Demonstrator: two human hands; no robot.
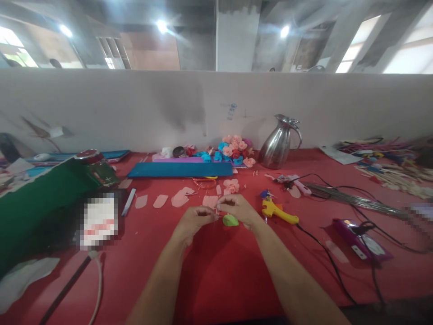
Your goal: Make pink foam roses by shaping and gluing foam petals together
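Note:
My left hand (196,221) and my right hand (237,209) meet over the middle of the red table, fingertips almost touching. Both are closed in a pinch around something thin and pale, too small to make out. A green paper leaf (230,220) shows just under my right hand. Behind the fingers lie pink paper petals (210,201) and a pink paper flower (232,185). More cut petals (160,201) are spread to the left. To the right rests a yellow glue gun (279,212) with its black cord.
A long blue sheet (181,169) lies behind the petals, with a bunch of paper flowers (236,149) and a steel jug (279,142) near the partition. A purple power strip (361,239), wires (358,201) and cords lie right. Left are a cutter knife (129,201), a jar (96,167) and a green board (40,203).

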